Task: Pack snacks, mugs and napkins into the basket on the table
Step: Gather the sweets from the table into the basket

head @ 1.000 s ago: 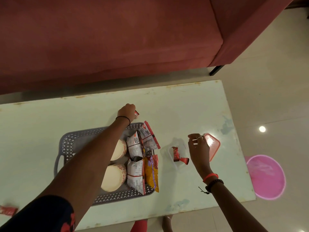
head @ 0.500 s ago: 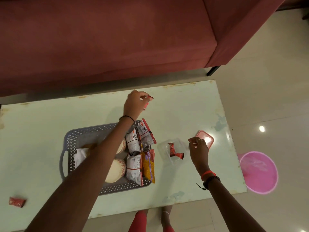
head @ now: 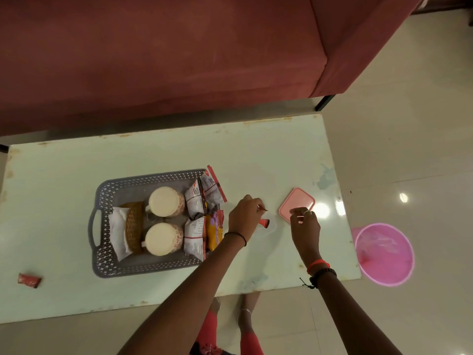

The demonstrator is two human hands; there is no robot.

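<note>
Right of the basket (head: 102,190), which holds two mugs (head: 163,202), napkins (head: 116,226) and snack packets (head: 195,201) on the bench (head: 256,155), the left hand (head: 244,215) pinches a red sweet (head: 263,209) over a clear tub (head: 272,228), the right hand (head: 304,222) curls at the pink lid (head: 298,199), grip unclear; release, then lidding, seems next.

Maroon sofa (head: 153,60) behind; pink bin (head: 384,254) on floor rt; pink lid (head: 294,201)
</note>
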